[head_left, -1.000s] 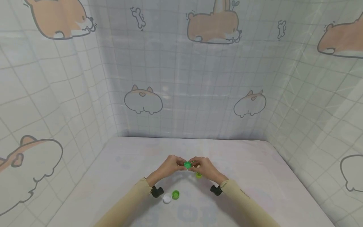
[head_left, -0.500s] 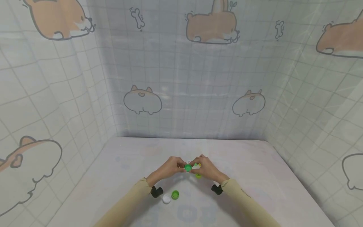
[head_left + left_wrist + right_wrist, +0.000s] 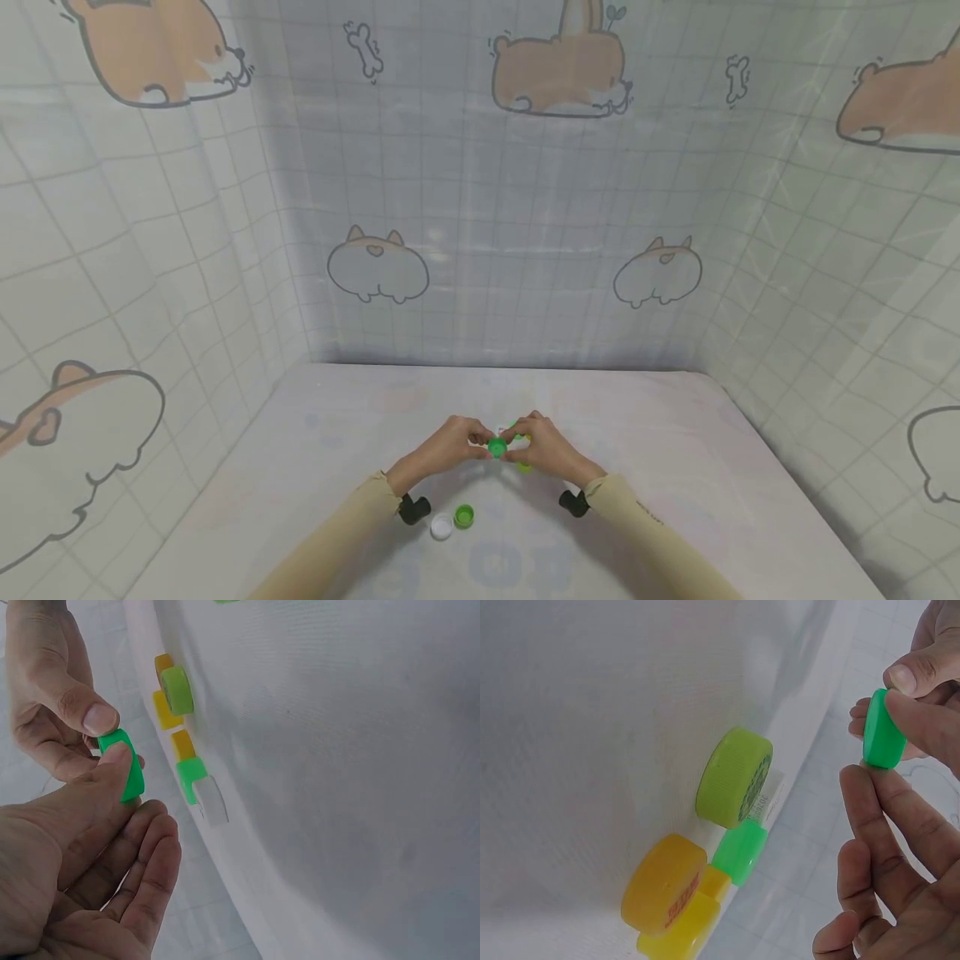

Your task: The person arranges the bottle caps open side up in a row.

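Both hands meet at one small green bottle cap [image 3: 497, 447], raised over the table with its hollow side toward the head camera. My left hand [image 3: 452, 442] pinches its left edge between thumb and fingers. From the opposite side, the thumb and fingertips of my right hand [image 3: 549, 447] grip it too. In the left wrist view the cap [image 3: 135, 780] stands on edge between the two thumbs. A lime-green cap [image 3: 733, 778] lies below the right hand, near an orange cap [image 3: 664, 885], a yellow cap [image 3: 679, 930] and another green cap [image 3: 739, 851].
A white cap [image 3: 441, 526] and a hollow-side-up green cap [image 3: 464, 516] lie side by side nearer the person. Another white cap [image 3: 211, 802] sits at the end of the far group. Patterned curtains [image 3: 480, 317] surround the pale table [image 3: 360, 400].
The held cap and both hands' fingertips have come slightly down and closer to the person. More of the yellow and green caps shows behind the right hand. The loose caps stay in place.
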The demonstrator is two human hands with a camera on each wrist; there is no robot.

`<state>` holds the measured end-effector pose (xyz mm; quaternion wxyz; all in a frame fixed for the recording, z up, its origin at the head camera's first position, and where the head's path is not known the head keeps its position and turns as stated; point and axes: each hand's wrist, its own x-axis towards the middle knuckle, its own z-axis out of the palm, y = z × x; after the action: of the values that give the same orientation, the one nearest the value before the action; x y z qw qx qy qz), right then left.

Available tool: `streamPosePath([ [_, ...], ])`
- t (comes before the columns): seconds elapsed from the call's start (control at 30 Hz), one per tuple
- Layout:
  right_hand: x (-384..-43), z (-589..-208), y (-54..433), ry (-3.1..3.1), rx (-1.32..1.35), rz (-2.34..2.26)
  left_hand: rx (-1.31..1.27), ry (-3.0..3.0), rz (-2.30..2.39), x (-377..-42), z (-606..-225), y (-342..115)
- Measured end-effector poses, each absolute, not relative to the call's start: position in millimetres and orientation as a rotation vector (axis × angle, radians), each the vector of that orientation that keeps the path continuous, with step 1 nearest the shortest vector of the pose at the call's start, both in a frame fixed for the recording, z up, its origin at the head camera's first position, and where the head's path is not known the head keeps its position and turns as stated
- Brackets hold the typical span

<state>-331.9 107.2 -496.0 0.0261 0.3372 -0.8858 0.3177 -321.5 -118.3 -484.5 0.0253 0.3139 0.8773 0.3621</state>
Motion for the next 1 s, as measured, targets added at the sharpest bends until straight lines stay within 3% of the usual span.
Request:
streamPosePath([
  [0.57,-328.3,-485.2,108.7,-2.723,1.076,0.939,1.020,2.695,1.081,-317.0,-471.8,-120.5],
  [1.0,-308.2,-471.5,110.3,-2.726,1.159,0.920,1.128,2.724,0.903,-293.6,-451.8,-116.5],
])
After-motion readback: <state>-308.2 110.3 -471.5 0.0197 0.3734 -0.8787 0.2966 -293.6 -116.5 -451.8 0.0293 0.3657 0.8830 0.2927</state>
